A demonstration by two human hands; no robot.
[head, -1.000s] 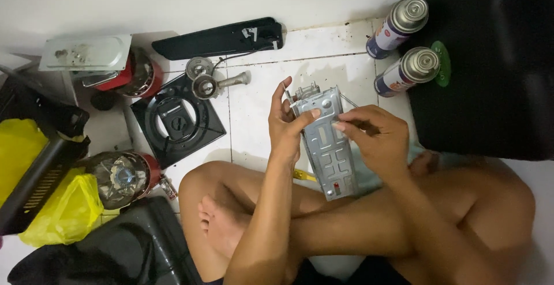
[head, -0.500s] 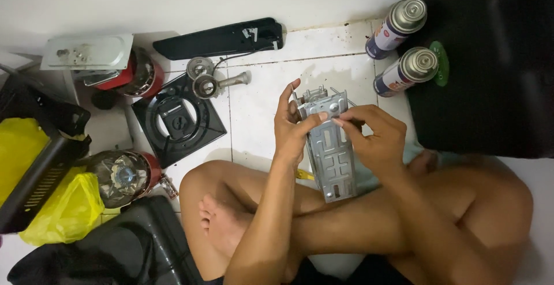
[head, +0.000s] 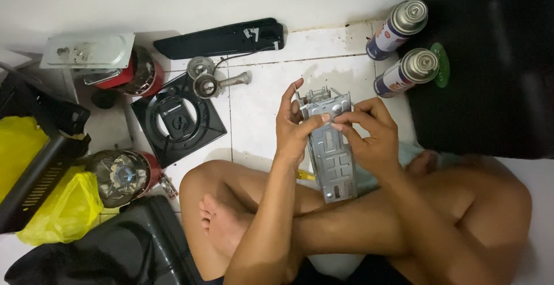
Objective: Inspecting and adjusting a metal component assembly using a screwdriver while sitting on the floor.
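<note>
One head-worn camera looks steeply down (close) over the tiled floor [head: 259, 106].

- The metal bracket [head: 330, 158] is partly covered by the fingers [head: 314, 120] of both hands; its upper end is too small to be resolved.
- The yellow bag [head: 60, 210] is cut off by the left edge.
- The black case [head: 133, 250] is cut off by the bottom edge.
- The dark mat [head: 490, 65] is blurred and cut off at the right.
</note>
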